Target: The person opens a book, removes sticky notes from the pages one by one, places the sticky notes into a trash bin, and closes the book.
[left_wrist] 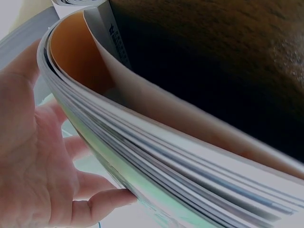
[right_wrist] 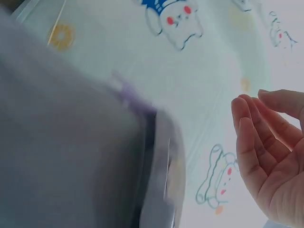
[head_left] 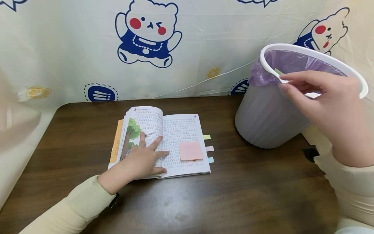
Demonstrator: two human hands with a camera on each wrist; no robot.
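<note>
An open book (head_left: 183, 130) lies on the table, printed on both pages and with a coloured picture on the left one. My left hand (head_left: 143, 160) presses on it with spread fingers, mostly over the left page and the middle fold. In the left wrist view, fingers rest against the page side of the book (left_wrist: 156, 137). Over the near rim of a grey trash can (head_left: 270, 113) hovers my right hand (head_left: 330, 97), fingers loosely bent, thumb and forefinger apart. A small green slip (head_left: 278, 71) shows just past the forefinger tip, against the purple bag (head_left: 292, 61).
A pink sticky note (head_left: 191, 151) lies on the right page. Green (head_left: 206, 137), pink (head_left: 209, 149) and blue (head_left: 211, 160) tabs stick out from the book's right edge. The trash can tilts at the table's right side. A patterned curtain (head_left: 201, 52) hangs behind.
</note>
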